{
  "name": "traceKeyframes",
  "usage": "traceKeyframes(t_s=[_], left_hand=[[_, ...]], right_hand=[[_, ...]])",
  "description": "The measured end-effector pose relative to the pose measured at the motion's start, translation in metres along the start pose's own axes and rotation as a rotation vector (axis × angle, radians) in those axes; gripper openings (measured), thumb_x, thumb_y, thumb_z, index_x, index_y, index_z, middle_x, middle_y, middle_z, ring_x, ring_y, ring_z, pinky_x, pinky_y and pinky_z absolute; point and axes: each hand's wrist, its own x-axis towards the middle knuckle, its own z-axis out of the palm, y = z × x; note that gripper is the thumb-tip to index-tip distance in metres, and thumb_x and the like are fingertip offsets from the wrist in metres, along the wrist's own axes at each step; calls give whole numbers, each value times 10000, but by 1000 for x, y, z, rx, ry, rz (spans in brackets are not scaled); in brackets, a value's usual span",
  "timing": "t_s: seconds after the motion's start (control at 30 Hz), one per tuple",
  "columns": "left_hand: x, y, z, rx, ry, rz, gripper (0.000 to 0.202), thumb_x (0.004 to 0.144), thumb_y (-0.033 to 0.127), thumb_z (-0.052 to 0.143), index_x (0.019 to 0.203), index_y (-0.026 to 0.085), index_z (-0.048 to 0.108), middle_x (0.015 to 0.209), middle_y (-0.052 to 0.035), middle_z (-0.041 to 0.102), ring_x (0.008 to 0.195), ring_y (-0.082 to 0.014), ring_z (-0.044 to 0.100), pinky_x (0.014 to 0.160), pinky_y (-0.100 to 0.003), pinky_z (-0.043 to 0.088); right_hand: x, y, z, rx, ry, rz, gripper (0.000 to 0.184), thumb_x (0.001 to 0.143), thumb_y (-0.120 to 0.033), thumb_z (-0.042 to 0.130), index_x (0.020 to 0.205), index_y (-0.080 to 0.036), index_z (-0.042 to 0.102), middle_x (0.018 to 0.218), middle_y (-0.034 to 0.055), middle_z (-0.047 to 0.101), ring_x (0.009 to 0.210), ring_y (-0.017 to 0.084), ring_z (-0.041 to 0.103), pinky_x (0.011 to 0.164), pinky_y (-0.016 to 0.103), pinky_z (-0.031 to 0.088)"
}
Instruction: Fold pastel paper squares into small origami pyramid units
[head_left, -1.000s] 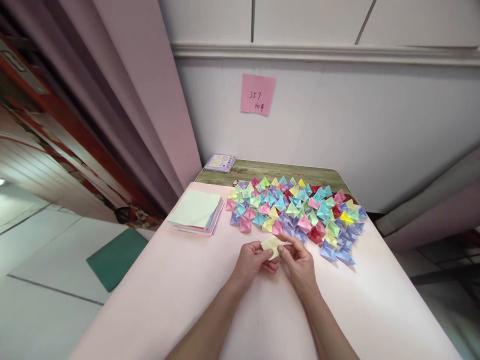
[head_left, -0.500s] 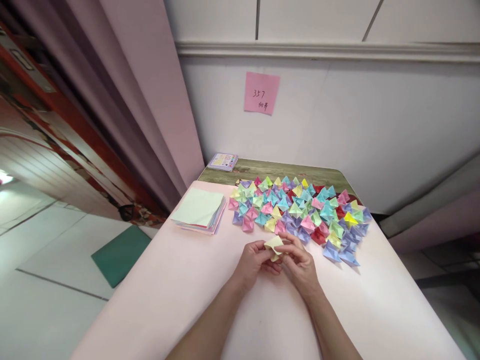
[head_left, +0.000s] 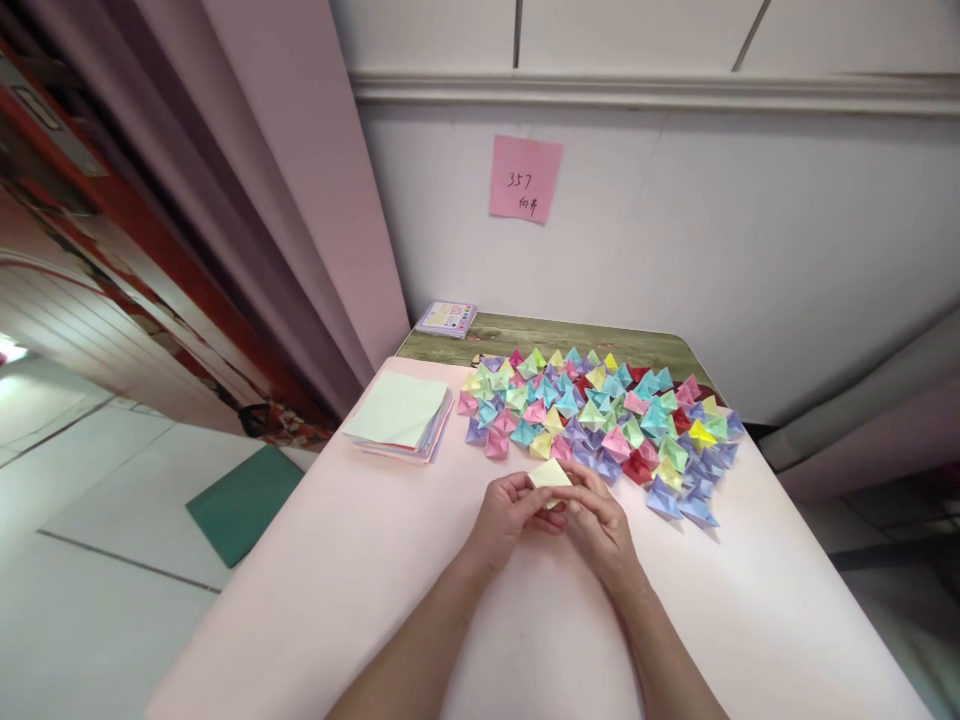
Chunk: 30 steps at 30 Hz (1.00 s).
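Both my hands meet over the middle of the pink table top [head_left: 360, 600]. My left hand [head_left: 508, 515] and my right hand [head_left: 600, 525] pinch a small pale yellow folded paper piece [head_left: 549, 473] between their fingertips, just above the table. Right behind them lies a spread of several folded paper shapes [head_left: 600, 415] in pink, blue, green, yellow, purple and red. A stack of square coloured paper sheets [head_left: 399, 415] with a pale green one on top rests to the left.
A small packet of paper [head_left: 445, 318] lies on the wooden strip at the table's far edge. A pink note [head_left: 525, 178] is stuck on the white wall behind. Curtains hang at left, and a green mat [head_left: 244, 500] lies on the floor.
The yellow piece has been turned and pressed flatter between my fingers; both hands stayed in much the same place. The view shifted slightly.
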Motion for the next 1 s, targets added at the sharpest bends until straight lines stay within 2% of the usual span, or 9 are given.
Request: traceKeyframes(t_s=[0.1, 0.17, 0.3, 0.4, 0.53, 0.63, 0.7, 0.8, 1.0], left_hand=[[-1, 0, 0, 35, -10, -6, 359, 769, 384, 741, 967, 92, 675, 769, -94, 732, 624, -184, 695, 659, -334, 587], [-1, 0, 1, 62, -9, -5, 351, 756, 380, 754, 940, 88, 687, 733, -88, 725, 606, -177, 685, 646, -325, 582], [-1, 2, 1, 119, -17, 36, 298, 741, 356, 771, 874, 98, 704, 710, -66, 710, 609, -151, 664, 647, -287, 563], [-1, 1, 1, 163, -13, 73, 275, 746, 355, 764, 846, 107, 701, 706, -52, 699, 627, -143, 657, 657, -268, 551], [1, -2, 1, 180, 33, 64, 318, 724, 383, 771, 852, 129, 629, 690, -41, 694, 578, -150, 652, 610, -275, 542], [1, -3, 0, 203, 82, 82, 361, 731, 396, 760, 924, 174, 552, 691, -8, 680, 527, -139, 627, 549, -253, 508], [1, -2, -1, 269, 94, 131, 334, 755, 401, 734, 938, 179, 563, 693, 6, 654, 525, -118, 592, 529, -223, 469], [2, 0, -4, 351, 87, 182, 256, 792, 404, 687, 830, 159, 627, 672, 3, 616, 568, -111, 560, 569, -219, 451], [4, 0, -7, 397, 104, 156, 263, 801, 380, 660, 670, 155, 623, 569, 8, 584, 537, -121, 535, 559, -231, 427]], right_hand=[[0, 3, 2, 28, 55, 106, 243, 899, -380, 597, 1067, -264, 728, 1283, 109, 563, 1101, 271, 601, 848, 391, 549], [0, 5, 4, 32, 77, 126, 268, 868, -382, 646, 1099, -261, 713, 1250, 114, 579, 1057, 262, 620, 768, 355, 570], [1, 8, 2, -44, 74, 60, 303, 858, -371, 663, 1142, -274, 699, 1191, 106, 621, 1103, 265, 606, 835, 374, 555], [2, 7, -1, -161, 66, 10, 244, 860, -366, 661, 1077, -279, 732, 1152, 95, 654, 1083, 259, 618, 907, 409, 523], [2, 4, 0, -206, 101, -18, 171, 858, -355, 661, 963, -259, 755, 982, 78, 703, 935, 241, 661, 813, 375, 547], [1, 1, 3, -176, 120, 52, 166, 870, -359, 633, 879, -236, 743, 833, 56, 703, 783, 213, 660, 659, 307, 538], [0, 0, 5, -144, 126, 127, 196, 870, -381, 620, 836, -221, 729, 763, 43, 691, 692, 193, 636, 589, 277, 506], [0, -2, 7, -101, 110, 222, 240, 849, -421, 633, 795, -202, 714, 687, 23, 660, 589, 163, 579, 532, 255, 448], [-1, -1, 8, -17, 48, 335, 284, 814, -456, 667, 753, -180, 691, 619, -1, 599, 527, 129, 488, 502, 245, 376]])
